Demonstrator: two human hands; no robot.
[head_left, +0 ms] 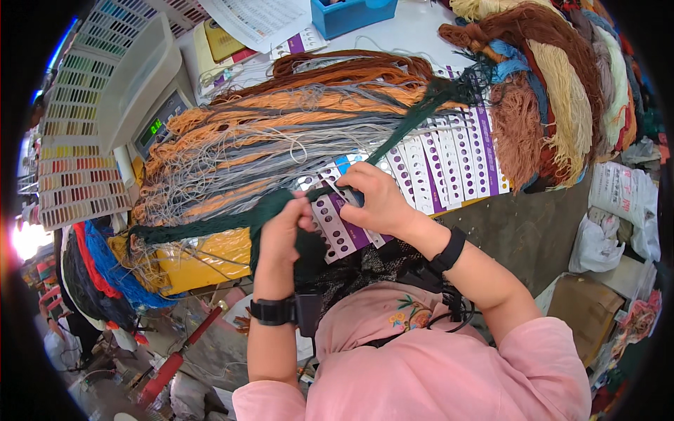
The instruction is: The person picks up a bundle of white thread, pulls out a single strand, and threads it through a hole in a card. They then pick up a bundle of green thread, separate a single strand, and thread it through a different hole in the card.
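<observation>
A dark green hank of thread stretches along the near edge of the table and up to a tangled end at the far right. My left hand is closed around its middle, where a bunch hangs down beside the wrist. Just to the right, my right hand pinches the same green thread, its fingers curled. White and purple cards with rows of holes lie under and between both hands. Orange and grey threads spread across the table behind the hands, with a brown bundle beyond them.
At the left stand a scale with a lit display and thread colour charts. A blue box and a printed sheet sit at the back. Coloured hanks hang at the right, above plastic bags and a cardboard box.
</observation>
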